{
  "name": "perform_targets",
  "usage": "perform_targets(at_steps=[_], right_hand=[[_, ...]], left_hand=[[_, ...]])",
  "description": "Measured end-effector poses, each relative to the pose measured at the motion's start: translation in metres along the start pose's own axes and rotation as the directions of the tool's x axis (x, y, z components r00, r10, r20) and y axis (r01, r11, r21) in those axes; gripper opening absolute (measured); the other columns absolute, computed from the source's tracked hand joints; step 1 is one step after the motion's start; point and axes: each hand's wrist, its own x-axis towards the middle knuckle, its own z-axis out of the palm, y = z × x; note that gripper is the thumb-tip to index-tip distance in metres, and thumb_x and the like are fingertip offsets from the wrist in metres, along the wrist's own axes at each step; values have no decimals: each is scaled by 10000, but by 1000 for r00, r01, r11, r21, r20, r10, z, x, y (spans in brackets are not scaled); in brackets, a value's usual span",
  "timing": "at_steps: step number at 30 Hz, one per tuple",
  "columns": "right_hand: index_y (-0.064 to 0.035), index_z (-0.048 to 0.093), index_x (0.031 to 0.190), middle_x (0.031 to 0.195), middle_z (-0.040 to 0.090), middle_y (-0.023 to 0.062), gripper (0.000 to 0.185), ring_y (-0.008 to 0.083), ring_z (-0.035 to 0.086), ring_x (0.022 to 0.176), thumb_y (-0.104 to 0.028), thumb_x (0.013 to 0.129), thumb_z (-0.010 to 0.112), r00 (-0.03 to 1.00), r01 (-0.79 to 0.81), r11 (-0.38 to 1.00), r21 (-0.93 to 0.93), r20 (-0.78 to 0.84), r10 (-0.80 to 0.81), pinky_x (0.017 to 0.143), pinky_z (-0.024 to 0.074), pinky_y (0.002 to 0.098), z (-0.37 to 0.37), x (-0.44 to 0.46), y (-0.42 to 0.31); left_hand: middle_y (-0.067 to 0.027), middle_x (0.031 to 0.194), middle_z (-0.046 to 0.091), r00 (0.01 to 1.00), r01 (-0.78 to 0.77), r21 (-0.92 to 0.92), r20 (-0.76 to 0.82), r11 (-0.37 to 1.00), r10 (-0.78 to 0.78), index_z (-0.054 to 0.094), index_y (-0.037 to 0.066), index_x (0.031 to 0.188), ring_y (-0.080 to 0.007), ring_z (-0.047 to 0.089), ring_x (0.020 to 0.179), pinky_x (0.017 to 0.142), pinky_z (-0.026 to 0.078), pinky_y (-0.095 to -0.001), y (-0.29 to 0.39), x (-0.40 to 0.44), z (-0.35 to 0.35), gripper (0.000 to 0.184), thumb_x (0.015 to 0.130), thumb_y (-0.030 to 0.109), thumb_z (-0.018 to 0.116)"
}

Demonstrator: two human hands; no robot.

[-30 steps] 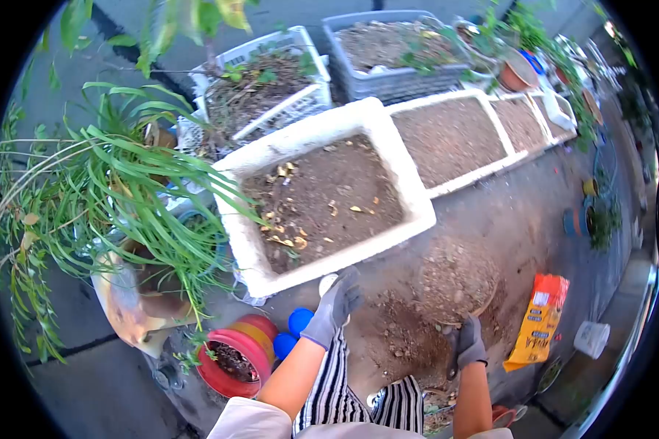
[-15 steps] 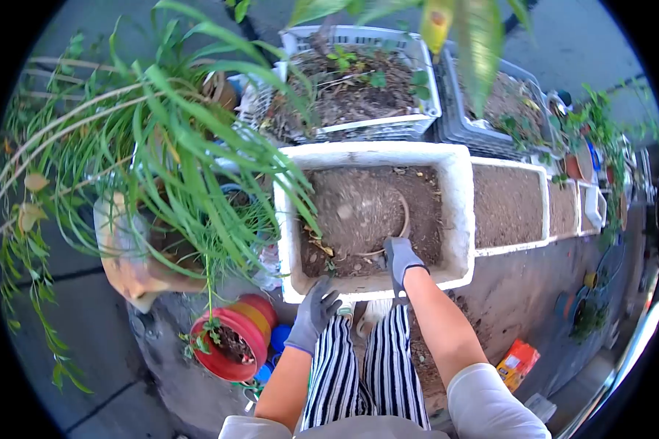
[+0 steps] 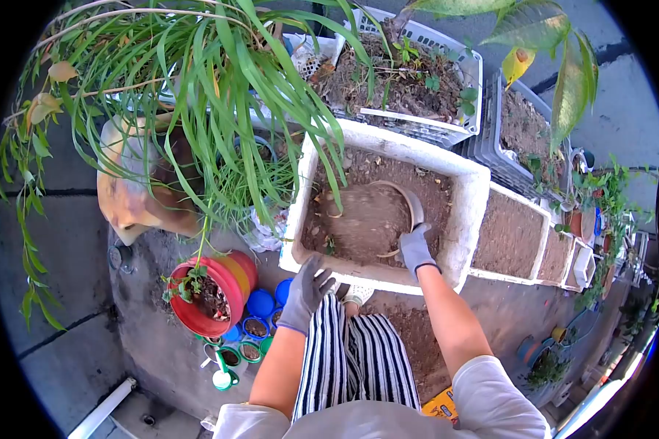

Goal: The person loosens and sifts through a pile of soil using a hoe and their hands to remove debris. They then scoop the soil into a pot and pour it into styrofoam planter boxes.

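An outdoor container garden on paving, as I view it, soil-filled white boxes (image 3: 477,208) in a row, a plastic crate (image 3: 471,95) of plants, a red pot (image 3: 190,316), long green leaves (image 3: 234,80) overhanging the paved ground (image 3: 143,293).

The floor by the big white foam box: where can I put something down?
Bare grey floor shows below the box's right end, beyond the brown soil. Another patch lies left of the round red plastic pot. Between that pot and the grey-gloved left hand, small blue and green containers crowd.
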Motion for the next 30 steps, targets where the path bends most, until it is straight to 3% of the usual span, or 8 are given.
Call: perform_targets(at_steps=[8, 11, 13, 16, 17, 19, 20, 30], right_hand=[[66, 37, 1424, 1305, 411, 338, 797, 387, 460, 1205, -140, 823, 518, 947, 55, 989, -138, -308, -95, 1000, 360, 474, -55, 31, 77], [-22, -29, 1457, 1476, 146, 283, 837, 446, 471, 1171, -93, 822, 513, 529, 238, 469, -850, -292, -797, 950, 426, 470, -81, 28, 105], [18, -43, 1443, 1469, 180, 274, 847, 451, 459, 1176, -83, 813, 514, 774, 231, 662, -713, -277, -570, 923, 445, 459, -94, -5, 79], [-4, -37, 1451, 1482, 138, 270, 852, 459, 455, 1170, -62, 801, 511, 739, 217, 643, -735, -307, -600, 892, 463, 456, -93, -9, 84], [-28, -30, 1458, 1400, 321, 280, 825, 438, 563, 1034, -63, 819, 491, 568, 304, 572, -762, -337, -751, 785, 505, 459, -95, -4, 93], [-11, -1, 1458, 1167, 535, 243, 783, 387, 638, 829, -73, 836, 470, 863, 88, 597, -797, -239, -446, 681, 522, 458, -120, -56, 50], [16, 32, 1454, 928, 590, 172, 760, 330, 639, 670, -89, 840, 467, 811, 43, 489, -871, -255, -526, 618, 524, 433, -124, -47, 68], [29, 194, 1426, 845, 564, 144, 642, 235, 612, 585, -80, 850, 455, 565, 56, 483, -874, -371, -737, 507, 517, 346, -137, -81, 88]], left_hand=[[-39, 1290, 474, 997, -77, 37, 5, 996, 77, 440, 122, 1316, -256, 509, 1100, 875, 480, -409, 23, 9, -16, 397, 950, 270, 481], [-35, 1329, 449, 999, -7, 68, 44, 998, 4, 408, 128, 1348, -263, 496, 1122, 941, 452, -431, 9, 13, 0, 463, 928, 280, 529], [-37, 1345, 436, 997, 49, 99, 54, 994, -54, 383, 132, 1369, -264, 481, 1145, 948, 445, -430, 3, 10, 13, 490, 927, 287, 528], [-40, 1372, 411, 992, 55, 162, 106, 985, -73, 363, 143, 1387, -265, 464, 1167, 948, 443, -427, 3, 10, 14, 486, 944, 307, 479], [-40, 1380, 404, 989, 52, 181, 127, 982, -75, 363, 146, 1387, -264, 463, 1168, 945, 445, -424, 5, 11, 15, 479, 950, 312, 462], [-44, 1388, 395, 990, 66, 234, 107, 970, -93, 369, 142, 1386, -264, 465, 1168, 940, 448, -421, 8, 10, 17, 468, 953, 301, 448], [-48, 1388, 396, 989, 50, 248, 120, 968, -82, 368, 141, 1387, -264, 466, 1168, 941, 447, -422, 10, 11, 16, 469, 953, 299, 447], [-53, 1374, 430, 836, 230, 336, 412, 913, -362, 410, 157, 1352, -240, 457, 1196, 989, 415, -425, -15, 2, 101, 466, 932, 322, 524]])
